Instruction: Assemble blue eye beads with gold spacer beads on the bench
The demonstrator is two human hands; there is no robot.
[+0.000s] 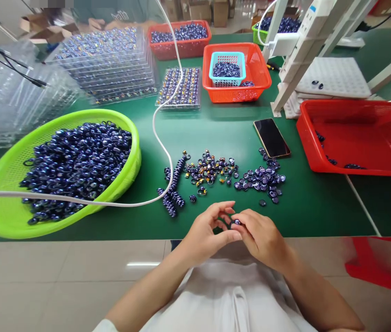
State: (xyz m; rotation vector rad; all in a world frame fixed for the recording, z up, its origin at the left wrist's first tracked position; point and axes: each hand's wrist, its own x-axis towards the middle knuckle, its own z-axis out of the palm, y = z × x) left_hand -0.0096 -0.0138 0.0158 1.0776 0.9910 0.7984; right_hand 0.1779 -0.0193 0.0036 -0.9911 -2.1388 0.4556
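Near the table's front edge, my right hand pinches a small dark shiny piece between thumb and fingers. Facing it, my left hand has its thumb and fingers curved apart around a gap, with its fingertips close to that piece. Beyond the hands lie a pile of dark caps on the right and a mixed pile of dark and gold pieces in the middle. Stacked dark rings form rows to the left of them.
A green basket of dark rings stands left, crossed by a white cable. A phone and red tray are right. Behind are a red basket, a bead-filled tray and stacked clear trays. A person's hand shows far back.
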